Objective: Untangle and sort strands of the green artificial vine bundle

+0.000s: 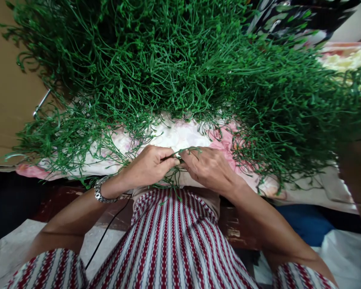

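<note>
My left hand (156,164) and my right hand (207,166) meet at the near edge of the table, fingertips almost touching. Between them is a thin green plastic stem (188,149), pinched by the thumb and fingers of both hands. More of its strands (175,176) dangle below the fingers toward my lap. Just beyond the hands lies a large heap of green artificial stems (156,68), with small knobbed tips. A looser bunch of stems (69,140) spreads beside my left forearm. Exactly how the fingers join or part the stem is hidden.
A floral cloth (180,134) covers the table under the heap. Brown cardboard (6,88) stands at the left, with a thin metal rod (42,102) beside it. Pale yellow pieces (351,62) lie at the far right, near a dark patterned bag (295,20). A black cable (108,228) hangs below.
</note>
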Tool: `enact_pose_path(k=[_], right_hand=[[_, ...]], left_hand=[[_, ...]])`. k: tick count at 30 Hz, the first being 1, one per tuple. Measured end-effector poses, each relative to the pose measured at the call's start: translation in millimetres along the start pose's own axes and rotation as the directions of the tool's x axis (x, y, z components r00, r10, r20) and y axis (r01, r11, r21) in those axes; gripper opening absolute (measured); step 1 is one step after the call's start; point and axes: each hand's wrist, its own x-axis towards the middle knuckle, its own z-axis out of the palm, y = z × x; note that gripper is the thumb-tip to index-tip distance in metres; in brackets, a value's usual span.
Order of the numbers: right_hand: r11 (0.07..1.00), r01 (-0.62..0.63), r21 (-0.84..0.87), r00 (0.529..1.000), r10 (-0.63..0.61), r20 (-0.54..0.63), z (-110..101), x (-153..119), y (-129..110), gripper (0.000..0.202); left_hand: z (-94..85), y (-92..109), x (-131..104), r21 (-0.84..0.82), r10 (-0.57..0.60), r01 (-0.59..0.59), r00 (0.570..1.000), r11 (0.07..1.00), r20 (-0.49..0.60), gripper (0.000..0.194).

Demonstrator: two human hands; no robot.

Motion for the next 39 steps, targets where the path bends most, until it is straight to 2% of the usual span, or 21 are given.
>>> enact_pose_path(k=[3, 5, 7, 10, 13, 17, 20, 22, 24, 27, 28, 30, 34, 39], right_hand=[[1.0, 0.018, 0.001, 1.0, -0.018, 0.019, -2, -3, 1, 0.006], [0.995, 0.084, 0.053, 0.996, -0.084, 0.01, -7, -5, -2, 0.01], [0.974, 0.186, 0.126, 0.982, -0.187, -0.001, -15, -7, -7, 0.015], [0.92, 0.316, 0.231, 0.945, -0.327, 0.012, -34, -10, -17, 0.018], [0.874, 0.373, 0.31, 0.917, -0.398, 0.018, -53, -13, -24, 0.021], [0.826, 0.416, 0.379, 0.896, -0.445, -0.015, -64, -14, -25, 0.023], [0.813, 0.409, 0.414, 0.897, -0.442, -0.018, -60, -13, -19, 0.023], [0.82, 0.374, 0.433, 0.912, -0.409, -0.015, -53, -11, -11, 0.024], [0.847, 0.289, 0.446, 0.945, -0.326, 0.008, -44, -8, -2, 0.023], [0.866, 0.095, 0.492, 0.984, -0.157, 0.087, -31, -2, 10, 0.02], [0.854, 0.04, 0.519, 0.986, -0.116, 0.116, -27, 0, 12, 0.021], [0.82, -0.024, 0.571, 0.988, -0.066, 0.137, -23, 2, 14, 0.028], [0.788, -0.022, 0.616, 0.995, -0.043, 0.09, -19, 4, 14, 0.02], [0.859, 0.045, 0.51, 0.998, -0.061, 0.014, -19, 1, 14, 0.016]], left_hand=[[-1.1, 2, 0, 0.037, 0.075, -0.077, 0.996, 0.996, 0.041, 0.026], [-4.5, 5, -2, -0.005, 0.137, -0.138, 0.978, 0.99, 0.159, 0.021], [-8.1, 12, -7, -0.06, 0.192, -0.183, 0.921, 0.981, 0.338, 0.019], [-9.8, 25, -21, -0.053, 0.261, -0.278, 0.794, 0.959, 0.549, 0.018], [-6.7, 37, -35, -0.061, 0.293, -0.329, 0.722, 0.942, 0.627, 0.019], [-3.0, 48, -43, -0.13, 0.304, -0.293, 0.694, 0.947, 0.653, 0.025], [-6.4, 48, -38, -0.157, 0.313, -0.281, 0.693, 0.947, 0.649, 0.025], [-11.5, 44, -30, -0.168, 0.304, -0.257, 0.712, 0.952, 0.633, 0.021], [-16.9, 37, -19, -0.151, 0.248, -0.197, 0.767, 0.969, 0.592, 0.021], [-20.9, 26, -5, -0.036, 0.128, -0.125, 0.893, 0.992, 0.432, 0.025], [-20.5, 23, -2, 0.015, 0.106, -0.12, 0.923, 0.993, 0.37, 0.025], [-17.9, 18, 1, 0.096, 0.099, -0.13, 0.955, 0.987, 0.28, 0.024], [-11.5, 16, 2, 0.198, 0.119, -0.176, 0.956, 0.964, 0.268, 0.023], [-9.2, 16, 3, 0.22, 0.05, -0.13, 0.941, 0.967, 0.336, 0.022]])
